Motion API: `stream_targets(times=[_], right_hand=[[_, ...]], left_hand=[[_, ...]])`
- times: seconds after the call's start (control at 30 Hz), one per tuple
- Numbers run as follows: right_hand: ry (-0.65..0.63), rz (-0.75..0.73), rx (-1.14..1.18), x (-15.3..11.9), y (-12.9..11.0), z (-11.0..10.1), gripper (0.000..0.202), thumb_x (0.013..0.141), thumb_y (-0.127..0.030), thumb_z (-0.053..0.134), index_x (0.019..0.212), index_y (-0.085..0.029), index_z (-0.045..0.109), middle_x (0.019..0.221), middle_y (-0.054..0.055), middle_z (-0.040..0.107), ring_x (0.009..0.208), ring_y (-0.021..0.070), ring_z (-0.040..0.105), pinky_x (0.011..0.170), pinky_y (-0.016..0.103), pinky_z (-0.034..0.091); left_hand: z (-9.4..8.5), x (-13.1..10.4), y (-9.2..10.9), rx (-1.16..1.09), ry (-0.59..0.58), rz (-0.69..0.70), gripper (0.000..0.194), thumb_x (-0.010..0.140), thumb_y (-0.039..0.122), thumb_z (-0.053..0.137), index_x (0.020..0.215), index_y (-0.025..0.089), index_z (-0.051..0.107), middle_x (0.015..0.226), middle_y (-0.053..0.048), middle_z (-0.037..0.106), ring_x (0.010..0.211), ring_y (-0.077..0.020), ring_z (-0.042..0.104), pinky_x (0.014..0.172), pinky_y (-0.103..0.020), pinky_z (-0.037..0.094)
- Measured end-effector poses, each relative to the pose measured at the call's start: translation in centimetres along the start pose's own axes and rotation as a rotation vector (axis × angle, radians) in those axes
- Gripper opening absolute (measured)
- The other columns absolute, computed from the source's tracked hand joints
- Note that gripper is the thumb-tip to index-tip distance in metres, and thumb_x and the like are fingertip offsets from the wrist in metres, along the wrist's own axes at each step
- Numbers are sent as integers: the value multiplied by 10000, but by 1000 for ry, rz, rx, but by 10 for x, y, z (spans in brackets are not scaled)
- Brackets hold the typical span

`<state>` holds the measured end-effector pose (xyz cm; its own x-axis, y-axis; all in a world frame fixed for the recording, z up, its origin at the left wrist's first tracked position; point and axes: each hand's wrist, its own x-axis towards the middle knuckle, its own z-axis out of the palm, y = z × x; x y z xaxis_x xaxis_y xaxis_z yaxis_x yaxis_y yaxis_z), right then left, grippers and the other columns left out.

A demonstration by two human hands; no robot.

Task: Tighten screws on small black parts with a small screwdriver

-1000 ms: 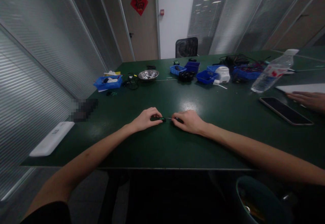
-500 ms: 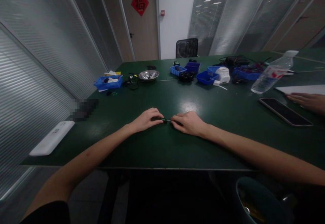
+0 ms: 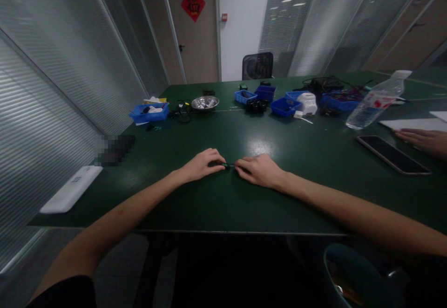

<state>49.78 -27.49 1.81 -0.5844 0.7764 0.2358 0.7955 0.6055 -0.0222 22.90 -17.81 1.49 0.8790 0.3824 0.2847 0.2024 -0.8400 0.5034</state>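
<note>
On the green table (image 3: 209, 205), my left hand (image 3: 202, 164) pinches a small dark piece with green on it (image 3: 226, 165) between thumb and fingers. A thin, pale metal-looking shaft (image 3: 232, 166) runs from that piece to the fingertips of my right hand (image 3: 261, 170). The right fingers are curled together around its end, which they hide. Both hands lie low at the tabletop, a short gap apart, joined by this little part. It is too small and dim to name its kind.
Farther back stand a metal bowl (image 3: 205, 103), a blue tray (image 3: 149, 112), another blue tray (image 3: 283, 107) and cables (image 3: 181, 112). To the right are a tilted-looking water bottle (image 3: 377, 100), a phone (image 3: 393, 154) and another person's hand (image 3: 424, 138) on paper. A white case (image 3: 71, 190) lies left.
My hands stay in nearly the same place, with the small part still between them. At the right, the other person's hand and paper have shifted slightly.
</note>
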Motion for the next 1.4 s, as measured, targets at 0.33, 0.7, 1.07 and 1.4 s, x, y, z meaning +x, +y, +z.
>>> stream_targets(times=[0.33,0.7,1.07,1.4], right_hand=[[27,-28,-6,-1,2,5,361,1123,-383,387,1110,-189,691,898,43,717,654,136,587,587,295,278],[19,-66,15,0,3,2,364,1126,-373,392,1155,-180,699,907,49,719,652,132,585,598,285,301],[35,-95,-18,0,2,2,389,1141,-409,376,1224,-186,684,933,58,710,673,142,592,591,288,307],[27,-52,79,1,2,-1,317,1062,-364,482,1288,-165,579,1017,65,737,690,152,619,596,282,344]], left_hand=[[-2,0,2,13,-17,-17,281,1051,424,595,1194,210,708,1115,-84,634,1077,-235,592,942,-374,482],[-2,-1,3,17,-23,-24,284,1052,421,591,1207,212,705,1124,-82,630,1079,-234,588,939,-375,480],[0,-2,3,31,-1,-23,281,1050,437,590,1183,220,707,1118,-83,638,1081,-239,594,941,-380,482],[-3,-1,6,35,-26,-22,270,1053,425,589,1182,217,703,1123,-78,629,1073,-233,587,934,-371,477]])
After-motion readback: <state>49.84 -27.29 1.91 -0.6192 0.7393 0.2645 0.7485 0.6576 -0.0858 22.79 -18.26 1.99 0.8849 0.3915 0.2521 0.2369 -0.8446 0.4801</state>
